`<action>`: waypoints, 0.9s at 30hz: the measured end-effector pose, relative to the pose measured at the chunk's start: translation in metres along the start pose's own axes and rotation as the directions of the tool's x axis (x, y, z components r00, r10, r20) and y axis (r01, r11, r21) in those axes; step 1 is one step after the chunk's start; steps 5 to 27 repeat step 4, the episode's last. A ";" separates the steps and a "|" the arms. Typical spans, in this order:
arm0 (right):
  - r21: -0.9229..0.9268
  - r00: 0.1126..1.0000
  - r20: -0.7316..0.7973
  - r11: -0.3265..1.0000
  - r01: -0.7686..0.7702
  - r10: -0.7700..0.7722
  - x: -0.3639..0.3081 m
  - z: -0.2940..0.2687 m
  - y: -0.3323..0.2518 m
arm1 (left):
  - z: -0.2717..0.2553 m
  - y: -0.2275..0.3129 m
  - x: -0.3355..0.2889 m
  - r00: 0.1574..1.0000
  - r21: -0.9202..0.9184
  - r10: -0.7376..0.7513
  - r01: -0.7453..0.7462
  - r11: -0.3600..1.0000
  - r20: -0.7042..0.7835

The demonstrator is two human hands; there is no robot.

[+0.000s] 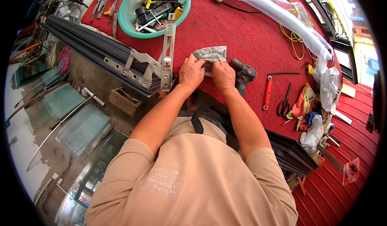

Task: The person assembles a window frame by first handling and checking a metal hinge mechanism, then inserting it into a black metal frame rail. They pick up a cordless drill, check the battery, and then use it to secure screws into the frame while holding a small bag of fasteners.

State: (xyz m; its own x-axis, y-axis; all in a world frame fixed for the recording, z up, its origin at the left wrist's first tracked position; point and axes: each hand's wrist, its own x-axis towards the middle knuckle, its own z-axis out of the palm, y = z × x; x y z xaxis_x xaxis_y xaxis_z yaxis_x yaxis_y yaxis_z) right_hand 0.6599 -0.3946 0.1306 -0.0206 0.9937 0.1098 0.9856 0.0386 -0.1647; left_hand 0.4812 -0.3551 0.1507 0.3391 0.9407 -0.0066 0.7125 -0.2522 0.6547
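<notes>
A crumpled clear plastic bag (210, 53) lies at the near edge of the red-covered table, between my two hands. My left hand (191, 71) grips its left side with bent fingers. On the other side, my right hand (223, 75) pinches the bag's near right edge. What the bag contains is hard to make out. A cordless drill (243, 73) rests just right of my right hand. To the left of my left hand, a metal hinge arm (167, 56) with slots and holes lies across a dark window-frame profile (96, 50).
A pale green basin (123, 18) of tools stands at the back. A red-handled tool (268, 93), scissors (284, 102) and gloves (302, 103) lie to the right. A white plastic-wrapped length (278, 12) crosses the far right. Glass panes (82, 123) lean low on the left.
</notes>
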 end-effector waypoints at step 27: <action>-0.021 0.999 0.031 1.000 0.020 -0.019 0.000 0.003 0.005 | 0.000 0.001 -0.001 0.998 0.000 -0.037 0.037 0.999 0.056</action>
